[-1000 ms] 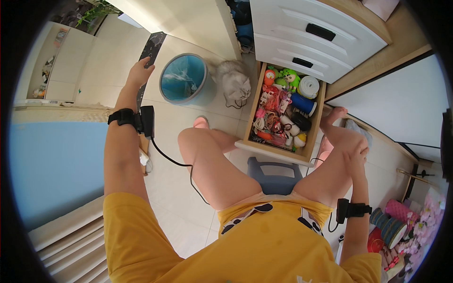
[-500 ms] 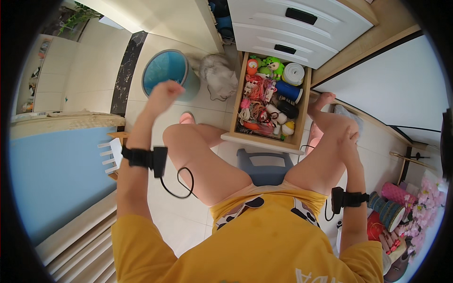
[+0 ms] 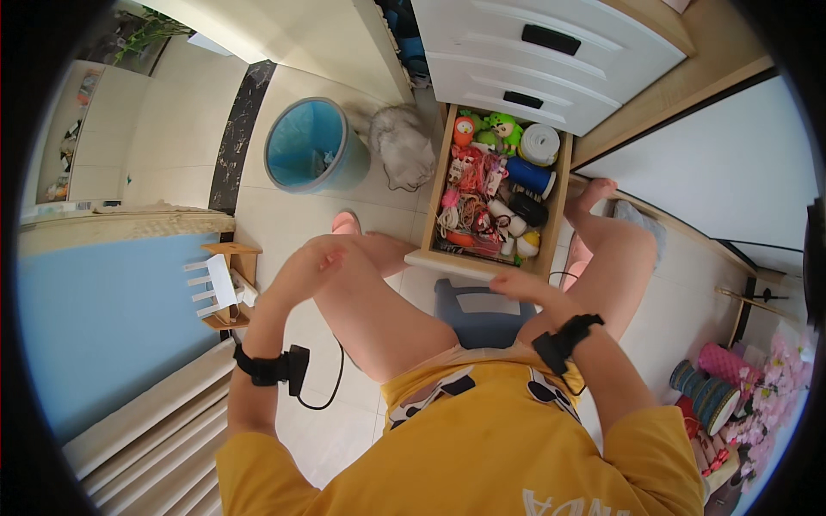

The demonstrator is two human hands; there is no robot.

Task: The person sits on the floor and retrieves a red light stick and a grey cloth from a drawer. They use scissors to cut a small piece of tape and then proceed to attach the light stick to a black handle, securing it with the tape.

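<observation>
My left hand [image 3: 311,268] hovers over my left knee, fingers curled loosely, and nothing shows in it. My right hand [image 3: 522,286] is held in front of the open drawer [image 3: 413,259], above the grey-blue stool [image 3: 486,332] I sit on; its fingers are folded in with nothing visible between them. The drawer holds a green toy [image 3: 506,133], an orange toy [image 3: 465,130], a roll of white tape [image 3: 539,144], a blue spool [image 3: 528,177], a black roundish item [image 3: 527,208] and tangled pink and red cords [image 3: 471,172]. A blue bin [image 3: 348,159] stands beyond my left hand.
A grey-white cat [image 3: 403,155] sits between the bin and the drawer. White closed drawers [image 3: 525,60] rise behind. Left is a small wooden shelf [image 3: 232,249] with a white router [image 3: 215,282]; at right lie ribbon rolls [image 3: 705,397] and pink flowers [image 3: 774,387].
My left hand has drawn back from over the bin to my left knee. My right hand has left my right knee and moved left toward the drawer front.
</observation>
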